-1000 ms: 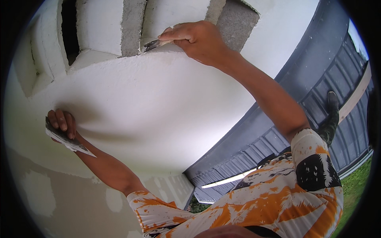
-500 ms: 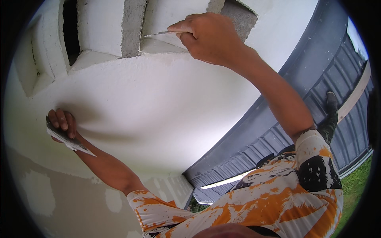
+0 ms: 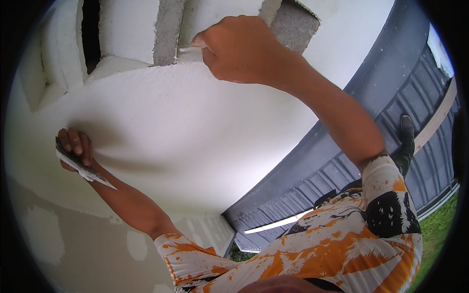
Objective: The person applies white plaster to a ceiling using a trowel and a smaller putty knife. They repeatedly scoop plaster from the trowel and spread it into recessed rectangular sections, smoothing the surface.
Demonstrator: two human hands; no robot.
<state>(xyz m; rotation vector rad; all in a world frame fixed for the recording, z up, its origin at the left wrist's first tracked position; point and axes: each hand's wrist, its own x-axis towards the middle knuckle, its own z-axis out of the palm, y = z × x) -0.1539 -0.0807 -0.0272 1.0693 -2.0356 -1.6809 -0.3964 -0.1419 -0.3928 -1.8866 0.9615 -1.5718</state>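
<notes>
My left hand point(image 3: 75, 146) is closed on a wide metal scraper point(image 3: 93, 175) with white filler on it, held against the white plastered wall point(image 3: 215, 141) at the left. My right hand point(image 3: 237, 51) is closed on a slim putty knife point(image 3: 188, 49), mostly hidden by the fingers, at the lower edge of a white recess point(image 3: 195, 17) beside a bare grey concrete strip point(image 3: 166, 34). The knife's tip reaches into that recess.
A dark slot point(image 3: 91, 36) and a square grey opening point(image 3: 293, 27) cut the wall's top. Right are a ridged dark metal roof point(image 3: 425, 161), a plank point(image 3: 435, 119), my boot point(image 3: 406, 127) and grass point(image 3: 435, 229). A patchy wall point(image 3: 68, 244) lies lower left.
My right hand rose and turned from the recess's edge, then came slightly down and left, hiding more of the knife. My left hand stayed nearly where it was.
</notes>
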